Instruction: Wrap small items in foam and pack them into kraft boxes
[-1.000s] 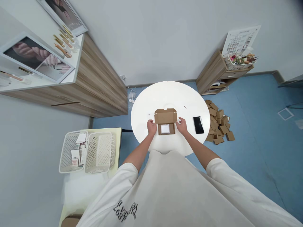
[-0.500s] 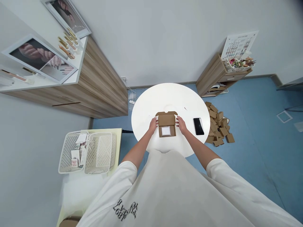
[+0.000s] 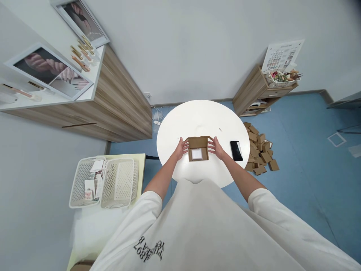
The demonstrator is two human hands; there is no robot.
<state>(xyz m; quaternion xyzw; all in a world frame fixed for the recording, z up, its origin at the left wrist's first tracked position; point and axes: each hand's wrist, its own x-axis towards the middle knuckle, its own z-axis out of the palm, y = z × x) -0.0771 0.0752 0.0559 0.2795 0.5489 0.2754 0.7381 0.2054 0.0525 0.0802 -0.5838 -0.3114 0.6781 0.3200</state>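
Observation:
A small brown cardboard box [image 3: 207, 155] stands on the round white table [image 3: 180, 116], its lid raised and leaning back. Inside lies a flat white packet [image 3: 196, 153]; what it contains cannot be made out. My left hand [image 3: 180, 148] is at the left side of the lid, thumb up and fingers stretched apart against the side flap. On the other side, my right hand [image 3: 217, 148] mirrors it, fingers spread along the right flap. Both hands seem to touch the lid's edges.
A black phone [image 3: 236, 151] lies right of the box, and a thin dark sliver [image 3: 220, 130] farther back. Several cardboard boxes [image 3: 265, 156] are heaped on the floor at right. White baskets [image 3: 117, 182] stand on a side table at left. A wooden cabinet [image 3: 124, 98] rises behind them.
The box lid has tilted up more steeply, and its front flap now appears narrower. Both hands have shifted slightly outward, with thumbs raised and fingers more spread.

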